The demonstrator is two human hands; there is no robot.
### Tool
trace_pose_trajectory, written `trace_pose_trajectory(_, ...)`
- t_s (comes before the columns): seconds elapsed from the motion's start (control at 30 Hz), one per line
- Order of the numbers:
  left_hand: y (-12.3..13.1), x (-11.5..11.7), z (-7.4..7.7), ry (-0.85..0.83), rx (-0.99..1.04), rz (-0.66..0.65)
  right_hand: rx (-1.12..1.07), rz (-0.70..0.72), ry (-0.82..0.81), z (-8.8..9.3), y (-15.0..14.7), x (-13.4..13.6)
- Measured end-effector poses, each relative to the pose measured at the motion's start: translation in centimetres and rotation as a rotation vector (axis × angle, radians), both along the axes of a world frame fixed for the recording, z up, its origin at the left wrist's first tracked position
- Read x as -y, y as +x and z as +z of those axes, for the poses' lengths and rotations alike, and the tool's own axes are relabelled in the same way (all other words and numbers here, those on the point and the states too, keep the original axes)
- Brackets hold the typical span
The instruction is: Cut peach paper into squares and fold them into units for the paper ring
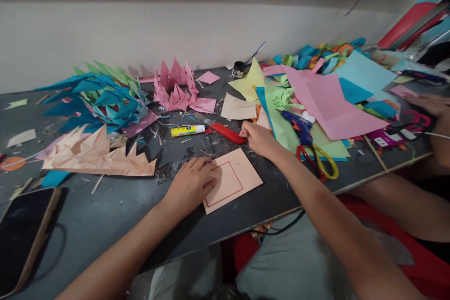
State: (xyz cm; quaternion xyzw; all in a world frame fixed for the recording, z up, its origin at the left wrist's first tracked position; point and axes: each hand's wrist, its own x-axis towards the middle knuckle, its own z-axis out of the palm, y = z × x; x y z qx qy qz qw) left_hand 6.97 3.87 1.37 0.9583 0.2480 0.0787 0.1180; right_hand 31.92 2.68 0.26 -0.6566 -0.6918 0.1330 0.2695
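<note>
A peach sheet of paper [246, 173] with a dark red rectangle drawn on it lies flat on the table. My left hand [195, 180] rests on its left part, fingers stretched out and lying flat. Beyond the sheet is a red utility knife [228, 133] with a ridged edge, its blade end pointing left. The fingers of my right hand [258, 138] are curled closed at the knife's right end. A yellow glue stick [187, 131] lies just left of the knife.
Folded paper pieces in blue [108, 98], pink [176, 86] and peach [100, 152] stand at left. A phone [26, 239] lies near left. Scissors [318, 161], a blue glue gun [298, 126] and coloured sheets lie right. Another person's hand [431, 103] is at far right.
</note>
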Motion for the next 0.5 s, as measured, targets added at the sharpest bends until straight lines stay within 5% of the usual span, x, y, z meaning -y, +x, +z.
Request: trace_pose_trajectory(0.5, -0.06, -0.04, 0.14, -0.012, -0.032, 0.003, -0.008, -0.063, 0.030, 0.45, -0.55, 0.15)
